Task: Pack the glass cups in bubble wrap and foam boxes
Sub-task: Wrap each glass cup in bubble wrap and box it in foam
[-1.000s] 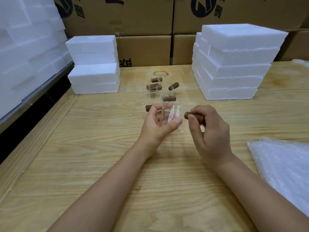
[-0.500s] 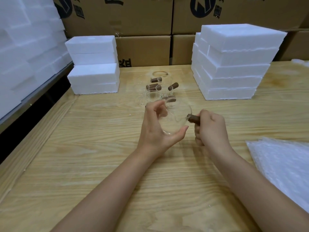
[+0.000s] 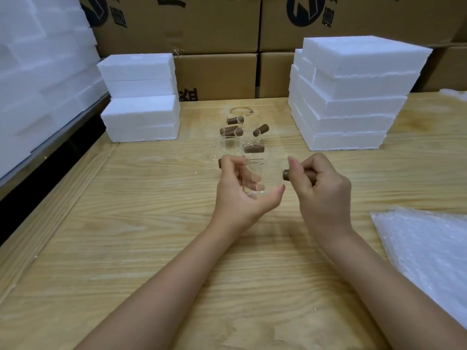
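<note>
At the centre of the frame my left hand (image 3: pixel 240 195) curls round a clear, smooth glass cup (image 3: pixel 262 178), while my right hand (image 3: pixel 321 190) clamps its brown cylindrical handle (image 3: pixel 287 175). More clear cups (image 3: pixel 227 140) with brown handles stand just above on the grained wooden table (image 3: pixel 151 236). Blocky white foam boxes (image 3: pixel 353 97) are stacked upper right and crinkly bubble wrap (image 3: pixel 429 253) lies lower right.

printed cardboard boxes (image 3: pixel 214 24) stand stacked behind the pale wooden table (image 3: pixel 141 248).
</note>
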Action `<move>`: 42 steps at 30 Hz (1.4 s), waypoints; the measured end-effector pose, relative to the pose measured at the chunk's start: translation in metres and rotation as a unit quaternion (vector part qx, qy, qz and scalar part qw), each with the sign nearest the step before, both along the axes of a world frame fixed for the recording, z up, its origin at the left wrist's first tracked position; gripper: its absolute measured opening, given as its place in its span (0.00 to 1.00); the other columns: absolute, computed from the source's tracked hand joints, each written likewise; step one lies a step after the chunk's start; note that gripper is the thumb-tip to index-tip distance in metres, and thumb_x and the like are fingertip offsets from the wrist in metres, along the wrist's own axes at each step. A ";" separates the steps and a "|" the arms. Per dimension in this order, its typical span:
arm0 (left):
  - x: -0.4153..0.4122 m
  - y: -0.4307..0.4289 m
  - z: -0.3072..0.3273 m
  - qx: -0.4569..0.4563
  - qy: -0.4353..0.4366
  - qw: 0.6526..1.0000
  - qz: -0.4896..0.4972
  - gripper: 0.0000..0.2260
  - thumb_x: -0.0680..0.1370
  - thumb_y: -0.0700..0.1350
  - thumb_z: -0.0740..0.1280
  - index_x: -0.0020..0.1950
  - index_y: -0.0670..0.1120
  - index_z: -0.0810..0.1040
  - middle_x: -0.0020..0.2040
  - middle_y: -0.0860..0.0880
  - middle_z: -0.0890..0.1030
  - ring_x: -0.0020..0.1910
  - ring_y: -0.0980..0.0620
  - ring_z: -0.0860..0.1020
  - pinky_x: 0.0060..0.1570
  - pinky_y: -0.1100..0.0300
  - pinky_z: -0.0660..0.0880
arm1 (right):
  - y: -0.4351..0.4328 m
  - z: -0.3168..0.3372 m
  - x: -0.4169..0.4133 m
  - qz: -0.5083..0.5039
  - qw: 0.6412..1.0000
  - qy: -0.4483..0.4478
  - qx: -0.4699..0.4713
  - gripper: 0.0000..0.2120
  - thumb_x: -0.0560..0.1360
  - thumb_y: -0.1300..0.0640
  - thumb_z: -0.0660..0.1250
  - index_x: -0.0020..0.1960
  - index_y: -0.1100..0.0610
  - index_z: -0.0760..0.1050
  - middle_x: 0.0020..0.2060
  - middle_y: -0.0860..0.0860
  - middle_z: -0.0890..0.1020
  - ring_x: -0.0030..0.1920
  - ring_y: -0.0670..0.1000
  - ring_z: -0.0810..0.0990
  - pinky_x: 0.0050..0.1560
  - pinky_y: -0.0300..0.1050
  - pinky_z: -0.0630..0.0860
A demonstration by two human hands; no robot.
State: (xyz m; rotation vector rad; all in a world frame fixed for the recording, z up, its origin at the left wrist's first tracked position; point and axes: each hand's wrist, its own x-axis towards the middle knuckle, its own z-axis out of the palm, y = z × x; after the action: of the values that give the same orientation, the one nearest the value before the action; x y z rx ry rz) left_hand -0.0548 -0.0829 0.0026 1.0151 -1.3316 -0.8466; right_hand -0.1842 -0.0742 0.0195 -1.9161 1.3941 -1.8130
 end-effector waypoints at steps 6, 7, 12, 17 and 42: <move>0.016 -0.010 0.000 0.091 0.088 0.981 -0.149 0.25 0.59 0.55 0.71 0.48 0.45 0.67 0.48 0.43 0.72 0.34 0.49 0.73 0.22 0.62 0.71 | -0.001 -0.004 -0.003 -0.023 0.951 0.235 -0.200 0.15 0.77 0.56 0.66 0.38 0.67 0.77 0.29 0.55 0.78 0.27 0.55 0.78 0.27 0.45 0.75; 0.017 -0.011 0.000 0.093 0.084 0.980 -0.153 0.24 0.60 0.55 0.71 0.48 0.45 0.68 0.48 0.43 0.71 0.33 0.52 0.73 0.22 0.62 0.71 | -0.001 -0.005 -0.004 -0.035 0.938 0.268 -0.218 0.15 0.77 0.56 0.66 0.37 0.66 0.78 0.29 0.55 0.77 0.27 0.55 0.77 0.26 0.47 0.74; 0.012 -0.009 -0.002 0.080 0.032 0.991 -0.100 0.24 0.59 0.58 0.71 0.47 0.47 0.69 0.41 0.43 0.70 0.27 0.55 0.73 0.22 0.61 0.71 | -0.006 -0.005 -0.012 -0.154 0.896 0.337 -0.243 0.18 0.78 0.60 0.61 0.29 0.61 0.73 0.24 0.53 0.74 0.23 0.54 0.72 0.21 0.41 0.64; 0.010 -0.006 -0.004 0.024 0.006 0.999 -0.047 0.24 0.59 0.57 0.72 0.49 0.50 0.70 0.44 0.49 0.74 0.33 0.60 0.75 0.31 0.61 0.76 | -0.005 -0.010 -0.009 -0.127 0.945 0.269 -0.135 0.19 0.78 0.60 0.57 0.30 0.62 0.73 0.25 0.53 0.80 0.20 0.51 0.71 0.20 0.40 0.66; 0.021 -0.013 0.001 0.224 0.119 0.929 -0.269 0.28 0.76 0.49 0.63 0.71 0.34 0.66 0.51 0.41 0.77 0.44 0.44 0.81 0.59 0.47 0.75 | 0.012 0.009 0.004 0.309 0.892 -0.252 0.210 0.10 0.76 0.64 0.58 0.50 0.51 0.73 0.31 0.57 0.71 0.24 0.47 0.69 0.24 0.37 0.65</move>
State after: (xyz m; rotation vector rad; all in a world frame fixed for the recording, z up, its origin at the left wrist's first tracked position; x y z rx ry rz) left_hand -0.0342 -0.0958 0.0036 0.8540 -1.2445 -1.6965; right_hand -0.1800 -0.0618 0.0288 -1.3147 0.7829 -1.3960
